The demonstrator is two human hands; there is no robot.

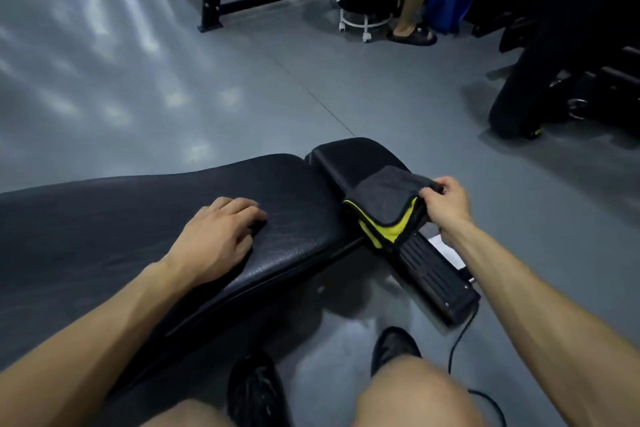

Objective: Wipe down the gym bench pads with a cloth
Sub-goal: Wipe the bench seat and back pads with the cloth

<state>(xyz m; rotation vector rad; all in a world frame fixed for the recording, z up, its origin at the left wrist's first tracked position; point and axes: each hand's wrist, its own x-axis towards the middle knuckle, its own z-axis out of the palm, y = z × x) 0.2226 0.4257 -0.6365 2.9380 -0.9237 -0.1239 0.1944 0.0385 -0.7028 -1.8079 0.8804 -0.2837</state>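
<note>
My left hand (221, 236) lay flat on the long back pad (138, 225) of the bench, close to the pad's far end. My fingers were spread a little and bent at the tips. They held nothing.

My right hand (446, 201) was pinched shut on one corner of the cloth (384, 198). My thumb and fingers squeezed that corner and lifted it up. The cloth was gray on top and yellow below. It was folded over and sat on the near edge of the small seat pad (349, 159), and some of it hung off that edge. The two pads sat just beside each other with a thin gap between them. My black shoes (394, 347) stood on the gray floor (207, 80) under the bench.
</note>
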